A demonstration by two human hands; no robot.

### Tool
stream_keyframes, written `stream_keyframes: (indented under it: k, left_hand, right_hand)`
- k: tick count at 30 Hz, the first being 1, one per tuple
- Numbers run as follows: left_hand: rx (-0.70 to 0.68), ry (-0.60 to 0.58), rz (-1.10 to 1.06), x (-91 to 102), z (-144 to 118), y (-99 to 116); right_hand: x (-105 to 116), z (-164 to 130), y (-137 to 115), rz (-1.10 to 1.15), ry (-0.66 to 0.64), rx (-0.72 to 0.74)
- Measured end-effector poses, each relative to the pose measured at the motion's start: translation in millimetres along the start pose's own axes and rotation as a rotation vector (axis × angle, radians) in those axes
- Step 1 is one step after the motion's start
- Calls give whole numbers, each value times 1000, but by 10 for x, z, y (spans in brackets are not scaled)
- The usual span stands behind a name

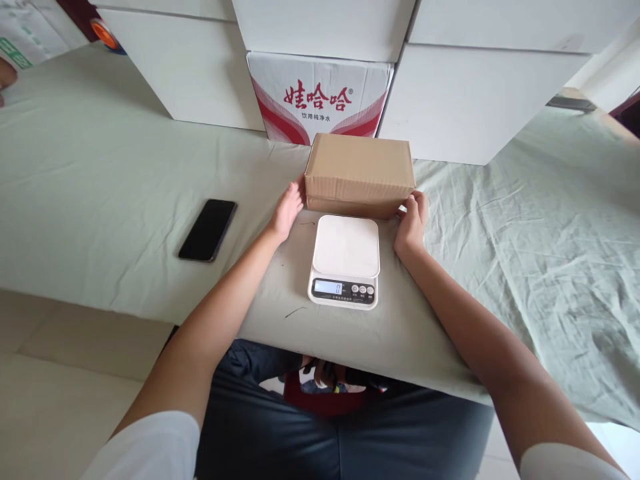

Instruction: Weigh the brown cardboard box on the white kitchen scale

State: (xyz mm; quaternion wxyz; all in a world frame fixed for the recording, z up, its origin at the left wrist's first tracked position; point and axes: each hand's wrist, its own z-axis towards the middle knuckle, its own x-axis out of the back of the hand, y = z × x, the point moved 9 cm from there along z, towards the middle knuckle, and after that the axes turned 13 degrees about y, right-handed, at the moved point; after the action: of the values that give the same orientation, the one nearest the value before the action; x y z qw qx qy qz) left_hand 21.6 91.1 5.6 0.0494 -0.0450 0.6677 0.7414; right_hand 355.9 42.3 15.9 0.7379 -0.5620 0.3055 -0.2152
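Two hands on one cardboard box (pixel 359 175), one at each short end. Left hand (pixel 287 211) flat and open against the box's left end, fingers stretched along the side, not curled around anything. Right hand (pixel 412 222) pressed to the right end, fingers bent at the lower corner, gripping the box between both palms. Box closed, brown, long side facing the near edge of the surface (pixel 100 173), sitting on the pale green cloth just behind a white kitchen scale (pixel 345 261). Scale between the two forearms, close to the near edge, its plate bare, its small display showing 0. Black phone (pixel 208 229) face up, well to the left of the left hand, lying at a slant. Right behind the brown box, a red and white printed carton (pixel 320 97) against the far edge, flanked and topped by plain white boxes (pixel 480 100). Cloth wrinkled toward the right edge.
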Motion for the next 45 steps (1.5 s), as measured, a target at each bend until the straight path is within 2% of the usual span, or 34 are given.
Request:
stream_keyframes:
  k: [32, 40, 45]
  left_hand:
    - [-42, -18, 15, 43, 55, -43]
    - [-83, -11, 5, 48, 72, -19]
    - [-173, -37, 24, 36, 66, 65]
  right_hand:
    - [-43, -26, -77, -42, -18, -12]
    - [-56, -16, -39, -56, -45, 23]
    - [-64, -22, -7, -65, -81, 38]
